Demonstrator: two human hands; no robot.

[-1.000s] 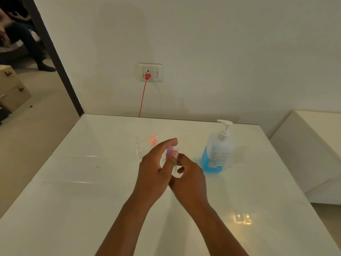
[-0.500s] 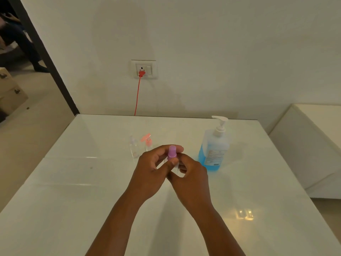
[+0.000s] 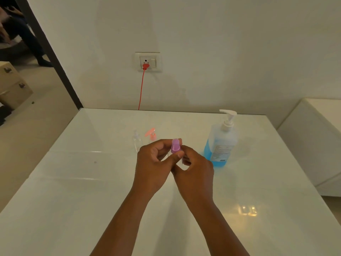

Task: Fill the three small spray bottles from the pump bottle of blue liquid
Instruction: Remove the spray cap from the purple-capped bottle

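The person is holding a small spray bottle with a purple cap above the middle of the white table. The left hand is pinching the cap between thumb and fingers; the right hand is curling round the clear body below. It is probably light, thin-walled and slippery, so gripping low while twisting the cap suits it. Two more spray bottles are standing just behind the hands, and the pump bottle towards the far right edge
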